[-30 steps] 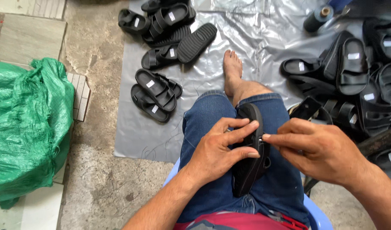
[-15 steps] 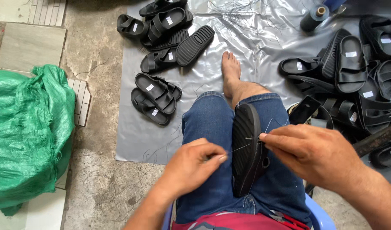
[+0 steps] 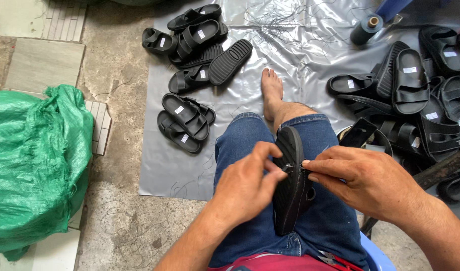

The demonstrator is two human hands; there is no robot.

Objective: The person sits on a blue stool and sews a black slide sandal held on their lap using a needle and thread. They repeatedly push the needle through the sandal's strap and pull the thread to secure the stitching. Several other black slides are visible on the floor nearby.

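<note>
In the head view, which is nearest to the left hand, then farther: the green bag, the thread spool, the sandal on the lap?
1. Sandal on the lap: touching the left hand.
2. Green bag: far left, on the floor.
3. Thread spool: top right, on the plastic sheet.

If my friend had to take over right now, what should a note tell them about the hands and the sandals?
Left hand: fingertips pinching at the edge of the black sandal, which stands on edge on the lap.
Right hand: steadies the sandal's other side, fingertips at the same spot; a thin thread shows there.
Around: sandal heap on the right, smaller group on the left, both on the grey plastic sheet; thread spool at top; green sack far left.
Done: cannot tell. Left: this sandal is in hand.
</note>
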